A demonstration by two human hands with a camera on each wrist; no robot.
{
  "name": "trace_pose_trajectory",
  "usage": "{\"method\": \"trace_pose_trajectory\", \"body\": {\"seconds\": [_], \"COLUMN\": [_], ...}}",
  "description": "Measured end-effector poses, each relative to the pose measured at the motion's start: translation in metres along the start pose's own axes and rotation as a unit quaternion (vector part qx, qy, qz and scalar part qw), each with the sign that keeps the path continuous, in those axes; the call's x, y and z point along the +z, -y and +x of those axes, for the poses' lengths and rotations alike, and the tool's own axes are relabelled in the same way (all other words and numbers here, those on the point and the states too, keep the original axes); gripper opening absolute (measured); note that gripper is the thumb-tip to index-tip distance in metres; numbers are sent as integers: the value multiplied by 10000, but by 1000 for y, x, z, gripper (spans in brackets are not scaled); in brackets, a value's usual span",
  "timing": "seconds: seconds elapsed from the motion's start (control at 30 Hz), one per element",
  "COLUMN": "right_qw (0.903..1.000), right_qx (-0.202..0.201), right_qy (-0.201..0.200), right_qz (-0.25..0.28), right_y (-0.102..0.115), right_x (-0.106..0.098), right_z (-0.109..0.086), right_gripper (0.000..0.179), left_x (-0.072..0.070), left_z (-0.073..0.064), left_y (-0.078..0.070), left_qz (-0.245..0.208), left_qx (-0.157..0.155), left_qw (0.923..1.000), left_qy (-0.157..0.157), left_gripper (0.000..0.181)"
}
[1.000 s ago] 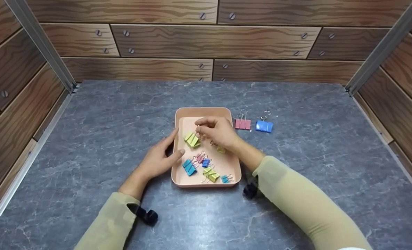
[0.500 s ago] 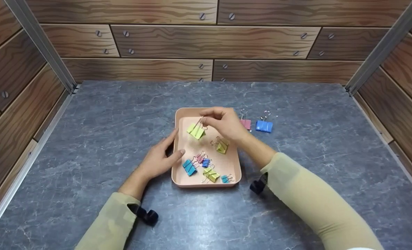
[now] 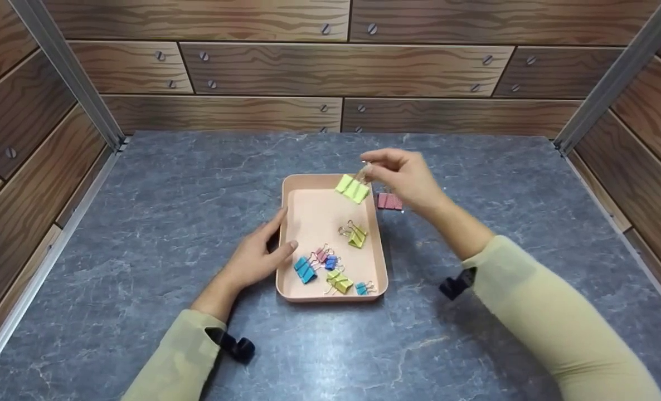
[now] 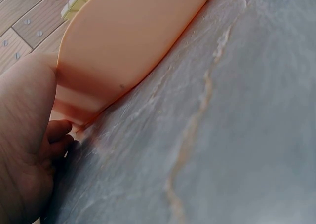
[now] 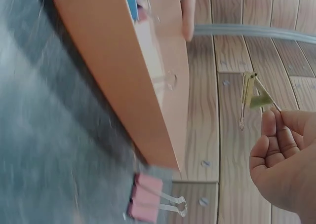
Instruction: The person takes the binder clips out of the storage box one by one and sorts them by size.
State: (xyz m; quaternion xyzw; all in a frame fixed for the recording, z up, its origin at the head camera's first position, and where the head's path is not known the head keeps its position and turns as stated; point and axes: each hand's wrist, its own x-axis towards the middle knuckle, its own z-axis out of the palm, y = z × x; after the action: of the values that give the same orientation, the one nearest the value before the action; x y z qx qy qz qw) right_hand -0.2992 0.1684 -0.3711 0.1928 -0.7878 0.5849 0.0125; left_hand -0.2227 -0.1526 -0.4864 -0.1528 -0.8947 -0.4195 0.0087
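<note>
Between thumb and fingertips, my right hand (image 3: 406, 178) pinches a wire handle of a yellow-green binder clip (image 3: 353, 189). The clip hangs above the far right rim of a peach tray (image 3: 311, 214); in the right wrist view the same clip (image 5: 251, 93) dangles from the fingertips. My left hand (image 3: 252, 259) holds the tray's left side, thumb over the rim and fingers against the outer wall. Inside the tray lie two yellow-green binder clips (image 3: 356, 238), a teal clip (image 3: 305, 271), a pink clip (image 3: 322, 254), a blue clip (image 3: 331, 262) and a small teal clip (image 3: 362, 288).
A large pink binder clip (image 3: 389, 201) lies on the grey marbled tabletop (image 3: 197, 178), just right of the tray. Wood-patterned panels (image 3: 330, 67) enclose the table at the back and sides. Metal posts (image 3: 615, 72) stand at the back corners.
My right hand has lifted the yellow-green clip from within the tray and carried it up and right. That hand now covers the blue clip on the table. My left hand has stayed put.
</note>
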Motion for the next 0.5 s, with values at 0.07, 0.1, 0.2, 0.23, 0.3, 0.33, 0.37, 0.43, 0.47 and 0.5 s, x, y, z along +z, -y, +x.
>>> {"method": "trace_pose_trajectory", "body": {"seconds": [0.07, 0.1, 0.2, 0.23, 0.3, 0.33, 0.37, 0.43, 0.47, 0.5], "right_qw": [9998, 9996, 9992, 9989, 9985, 9983, 9983, 9981, 9981, 9980], "right_qx": [59, 89, 132, 141, 143, 145, 154, 179, 194, 219], "right_qy": [-80, -115, -204, -228, -279, -306, -339, -384, -405, -424], "right_qz": [-175, -233, -322, -375, -458, -475, -456, -448, -423, -411], "right_y": [-1, -2, -4, -5, -6, -7, -9, -11, -13, -14], "right_x": [-11, -17, -34, -40, -50, -56, -60, -70, -74, -79], "right_z": [-1, -1, -2, -3, -5, -5, -6, -8, -9, -10], "right_gripper": [28, 27, 27, 27, 28, 29, 29, 30, 29, 30], "left_x": [0, 1, 2, 2, 2, 2, 2, 2, 1, 1], "left_z": [0, 0, 0, 0, 0, 0, 0, 0, -1, -1], "left_y": [-1, -1, 0, 0, 0, 1, 1, 1, 1, 1], "left_qz": [-36, -55, -67, -71, -60, -52, -49, -40, -35, -21], "left_qx": [-18, -18, 10, 27, 40, 40, 40, 28, 28, 16], "left_qw": [10000, 10000, 10000, 10000, 10000, 10000, 10000, 10000, 10000, 10000], "left_qy": [15, 22, 7, -1, -7, -14, -15, -2, 7, 17], "left_gripper": [81, 81, 80, 80, 80, 80, 80, 81, 81, 81]}}
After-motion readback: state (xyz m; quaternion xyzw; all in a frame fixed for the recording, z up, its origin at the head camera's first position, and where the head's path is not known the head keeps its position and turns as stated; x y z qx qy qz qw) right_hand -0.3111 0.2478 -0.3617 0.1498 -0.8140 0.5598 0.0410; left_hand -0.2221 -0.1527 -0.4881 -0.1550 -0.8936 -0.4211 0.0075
